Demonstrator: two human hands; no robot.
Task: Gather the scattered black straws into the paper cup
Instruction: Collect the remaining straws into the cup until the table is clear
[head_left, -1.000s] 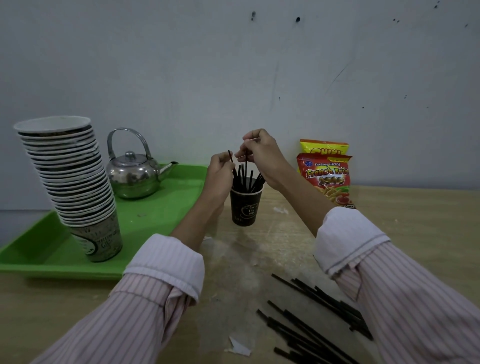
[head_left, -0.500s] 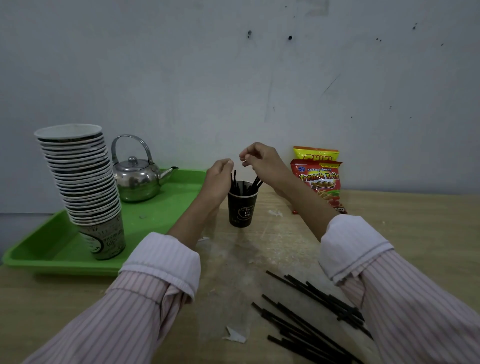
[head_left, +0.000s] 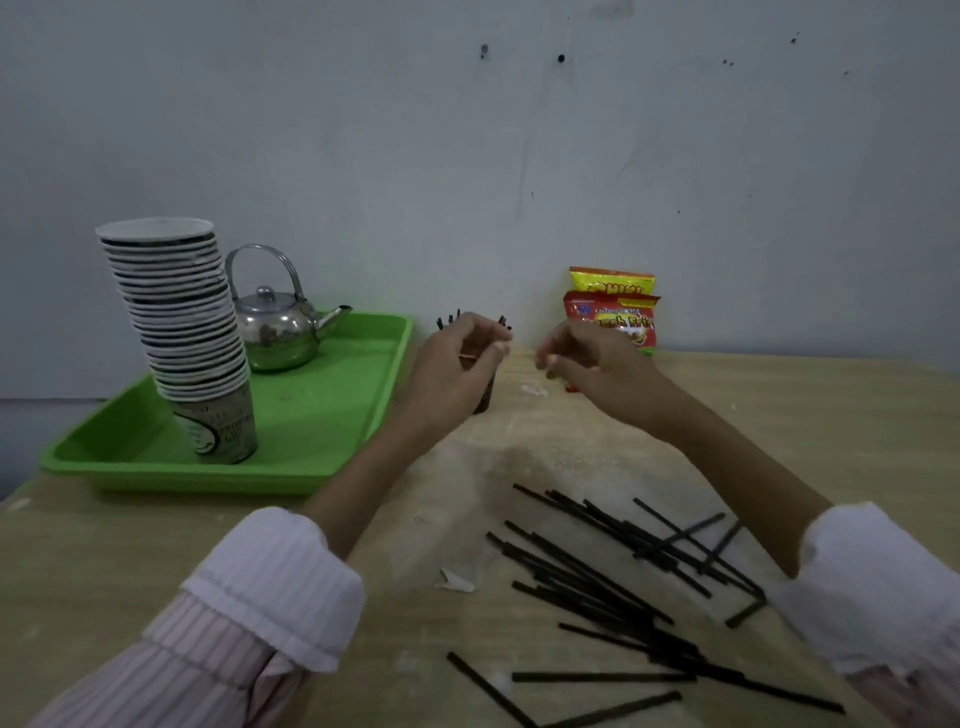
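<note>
The black paper cup (head_left: 487, 397) stands on the wooden table (head_left: 810, 415) near the wall. My left hand (head_left: 457, 364) is in front of it and hides all but a dark sliver. Tips of black straws in the cup (head_left: 502, 320) poke up above that hand. Its thumb and forefinger are pinched together, and I cannot tell whether anything is between them. My right hand (head_left: 587, 361) hovers just right of the cup, fingers loosely curled, holding nothing. Several scattered black straws (head_left: 618, 577) lie on the table between my forearms, close to me.
A green tray (head_left: 332, 415) at the left carries a tall stack of paper cups (head_left: 182, 332) and a steel kettle (head_left: 275, 332). Two snack bags (head_left: 613, 306) lean against the wall behind my right hand. Small paper scraps (head_left: 455, 582) lie on the table.
My right hand has let go of the straw it was lowering into the cup and moved right. My left hand has shifted in front of the cup. The view has tilted down.
</note>
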